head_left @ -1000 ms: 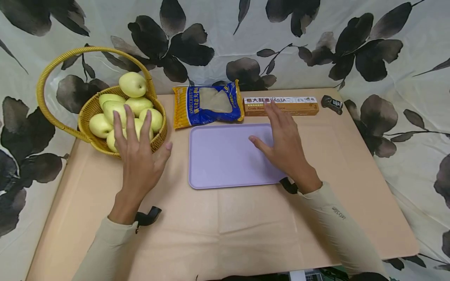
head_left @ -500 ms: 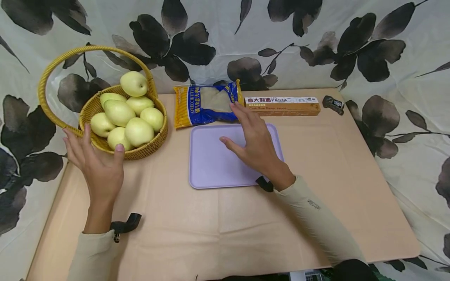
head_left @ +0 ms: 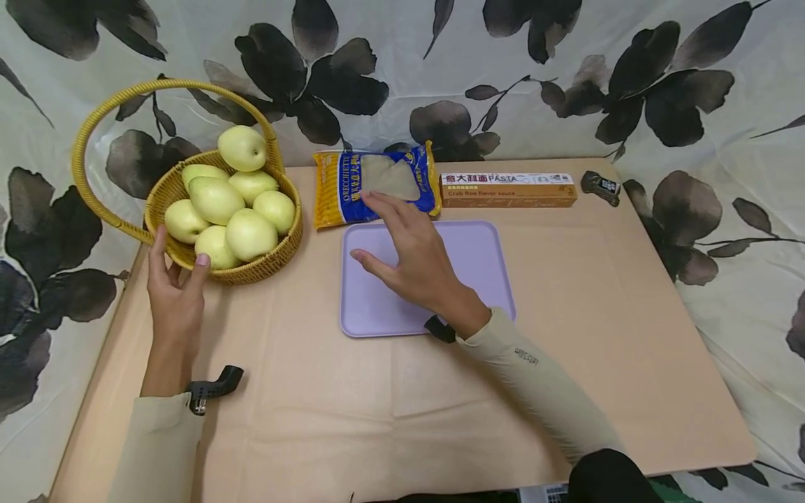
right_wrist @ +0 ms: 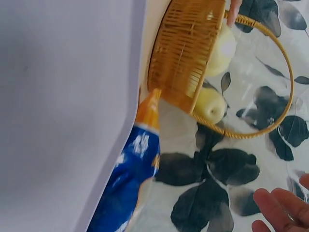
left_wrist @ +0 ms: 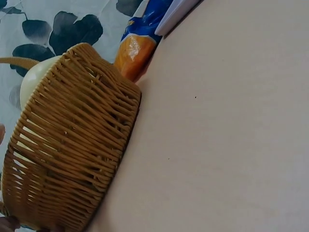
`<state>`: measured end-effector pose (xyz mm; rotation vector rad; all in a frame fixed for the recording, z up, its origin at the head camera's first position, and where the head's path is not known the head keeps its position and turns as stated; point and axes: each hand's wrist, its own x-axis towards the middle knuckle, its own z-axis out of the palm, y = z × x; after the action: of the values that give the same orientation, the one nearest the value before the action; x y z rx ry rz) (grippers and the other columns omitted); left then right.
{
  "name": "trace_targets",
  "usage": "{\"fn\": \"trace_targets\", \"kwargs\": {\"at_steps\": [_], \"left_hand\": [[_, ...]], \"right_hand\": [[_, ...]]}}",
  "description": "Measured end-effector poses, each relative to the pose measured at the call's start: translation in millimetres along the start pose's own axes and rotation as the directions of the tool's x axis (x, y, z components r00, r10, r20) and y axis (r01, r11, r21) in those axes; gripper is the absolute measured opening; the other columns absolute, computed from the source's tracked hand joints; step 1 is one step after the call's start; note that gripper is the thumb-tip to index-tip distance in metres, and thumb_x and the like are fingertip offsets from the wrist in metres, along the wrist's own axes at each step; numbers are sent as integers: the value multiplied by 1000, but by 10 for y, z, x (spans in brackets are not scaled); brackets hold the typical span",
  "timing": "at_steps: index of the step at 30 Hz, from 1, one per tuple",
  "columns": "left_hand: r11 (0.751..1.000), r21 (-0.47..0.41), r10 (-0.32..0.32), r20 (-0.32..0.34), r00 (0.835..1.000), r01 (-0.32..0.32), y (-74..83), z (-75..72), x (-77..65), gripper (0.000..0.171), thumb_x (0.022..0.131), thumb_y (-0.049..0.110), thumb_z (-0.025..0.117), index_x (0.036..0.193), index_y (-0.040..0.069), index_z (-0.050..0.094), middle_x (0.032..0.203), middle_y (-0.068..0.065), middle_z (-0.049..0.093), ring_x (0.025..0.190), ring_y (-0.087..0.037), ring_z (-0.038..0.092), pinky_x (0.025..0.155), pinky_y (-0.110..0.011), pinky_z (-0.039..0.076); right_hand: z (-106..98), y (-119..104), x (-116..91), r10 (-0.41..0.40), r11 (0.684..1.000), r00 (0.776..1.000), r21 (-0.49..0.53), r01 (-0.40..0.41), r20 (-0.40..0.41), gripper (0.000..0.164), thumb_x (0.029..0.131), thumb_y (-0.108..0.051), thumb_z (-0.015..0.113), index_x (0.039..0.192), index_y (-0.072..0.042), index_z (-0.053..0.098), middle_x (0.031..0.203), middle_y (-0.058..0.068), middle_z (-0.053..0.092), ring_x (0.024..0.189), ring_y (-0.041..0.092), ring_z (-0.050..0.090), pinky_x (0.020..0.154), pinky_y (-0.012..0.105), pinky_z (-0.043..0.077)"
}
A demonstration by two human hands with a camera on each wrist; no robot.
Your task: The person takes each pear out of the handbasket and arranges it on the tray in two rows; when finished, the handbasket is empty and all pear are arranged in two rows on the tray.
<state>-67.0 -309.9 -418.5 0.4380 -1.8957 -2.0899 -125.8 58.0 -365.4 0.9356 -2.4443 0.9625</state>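
In the head view my left hand [head_left: 176, 300] holds the near left side of the yellow wicker basket [head_left: 264, 269], its thumb at the front rim and its fingers round the left side. Several pale yellow-green fruits [head_left: 216, 200] are piled in the basket under its tall hoop handle [head_left: 78, 164]. The left wrist view has the woven wall [left_wrist: 72, 135] close up, with fingertips [left_wrist: 8, 223] at its lower left edge. My right hand [head_left: 418, 262] hovers over the lilac tray [head_left: 478, 279], fingers extended, holding nothing. Its fingertips [right_wrist: 270, 205] show at the right wrist view's lower right.
Behind the tray lies a blue and yellow bag of orecchiette pasta [head_left: 383, 185]. Beside it are an orange pasta box [head_left: 509, 192] and a small black packet [head_left: 600, 187]. A floral cloth [head_left: 534, 133] hangs behind the beige table [head_left: 377, 419].
My left hand has moved left from in front of the fruit to the basket's side, and its fingers have closed there. The right hand has swept left across the tray, staying open.
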Motion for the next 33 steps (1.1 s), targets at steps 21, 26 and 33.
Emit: {"fn": "trace_targets", "kwargs": {"at_steps": [21, 26, 33], "left_hand": [[979, -201, -33, -58, 998, 21, -144, 2, 17, 77, 103, 1, 65, 167, 31, 34, 178, 4, 17, 165, -12, 19, 123, -14, 36], [976, -219, -17, -48, 999, 6, -156, 8, 11, 78, 103, 0, 64, 168, 30, 33, 178, 3, 16, 165, -12, 19, 124, -15, 35], [986, -168, -12, -40, 999, 5, -156, 8, -2, 79, 104, 3, 64, 169, 32, 29, 178, 5, 15, 165, -12, 19, 126, -16, 33]], "right_hand": [[808, -314, 482, 34, 977, 989, 204, -64, 144, 76, 93, -49, 81, 157, -19, 53, 154, 2, 60, 138, 16, 56, 119, 36, 44], [1042, -367, 643, 72, 979, 969, 171, -114, 236, 79, 92, -52, 81, 158, -21, 50, 153, 0, 59, 143, 15, 52, 124, 34, 39], [1296, -443, 828, 112, 983, 940, 106, -153, 323, 79, 94, -58, 76, 160, -26, 48, 154, -6, 57, 142, 11, 50, 122, 31, 38]]}}
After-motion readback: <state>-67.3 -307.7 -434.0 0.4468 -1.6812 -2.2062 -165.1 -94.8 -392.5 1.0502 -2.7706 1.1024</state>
